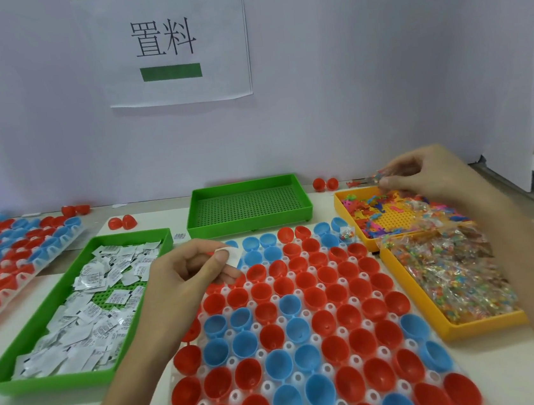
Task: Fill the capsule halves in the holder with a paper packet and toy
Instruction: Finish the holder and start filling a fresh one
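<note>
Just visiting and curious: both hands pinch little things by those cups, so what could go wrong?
The left hand pinches a small white paper packet over close-packed red and blue plastic capsule halves; it might drop into a gap. The right hand pinches a tiny clear toy bag; it could slip.

green trays point(249, 219) left, yellow trays point(413, 302) right flanking holder point(299, 378)

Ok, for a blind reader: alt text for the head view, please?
A person's left hand pinches a small white paper packet above a white plastic holder of red and blue capsule halves, while the right hand pinches a small colourful item over an orange plastic tray of toys. A green plastic tray of packets lies to the left.
</note>
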The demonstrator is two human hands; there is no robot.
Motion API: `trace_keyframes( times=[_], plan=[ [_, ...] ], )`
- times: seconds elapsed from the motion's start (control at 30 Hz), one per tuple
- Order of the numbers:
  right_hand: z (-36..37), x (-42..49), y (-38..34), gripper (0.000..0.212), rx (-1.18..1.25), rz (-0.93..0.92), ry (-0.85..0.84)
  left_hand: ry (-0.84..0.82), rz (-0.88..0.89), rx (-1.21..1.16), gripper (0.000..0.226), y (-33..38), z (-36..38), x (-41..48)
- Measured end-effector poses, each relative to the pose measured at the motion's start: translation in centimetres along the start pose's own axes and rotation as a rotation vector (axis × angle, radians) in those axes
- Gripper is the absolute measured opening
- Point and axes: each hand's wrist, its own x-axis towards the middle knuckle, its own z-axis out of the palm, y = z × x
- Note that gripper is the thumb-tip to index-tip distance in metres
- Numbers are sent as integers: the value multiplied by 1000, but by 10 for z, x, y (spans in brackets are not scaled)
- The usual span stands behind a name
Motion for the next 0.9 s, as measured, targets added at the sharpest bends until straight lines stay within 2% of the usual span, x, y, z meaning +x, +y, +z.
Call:
trace_keyframes(
  times=[0.07, 0.2, 0.27, 0.33, 0.47, 0.5, 0.6, 0.67, 0.9],
  plan=[
    [-20, -2, -2, 7, -66, 4, -84, -3, 2, 9, 11, 0, 0, 1],
    [-57, -16, -6, 7, -278, 78, -474, 17, 13, 18, 11, 2, -4, 1],
    [-67, -22, -11, 27, -389, 101, -530, 37, 10, 16, 9, 2, -5, 0],
    [-67, -23, -10, 32, -422, 108, -450, 48, 3, 6, 12, 1, -4, -1],
    [-45, -13, 17, 14, -378, 161, -176, 36, -12, 0, 17, -2, -2, -3],
    [-36, -9, 26, 19, -405, 195, -163, 30, -14, 5, 18, -3, -2, -4],
    [-11, -8, 47, 54, -440, 321, -245, 25, -22, 2, 20, -4, -2, -3],
    [-2, -7, 55, 58, -440, 330, -240, 21, -24, -6, 20, -4, -2, -2],
    [-8, 0, 61, 22, -424, 214, -23, 14, -10, -3, 21, -4, -2, 1]
  ],
)
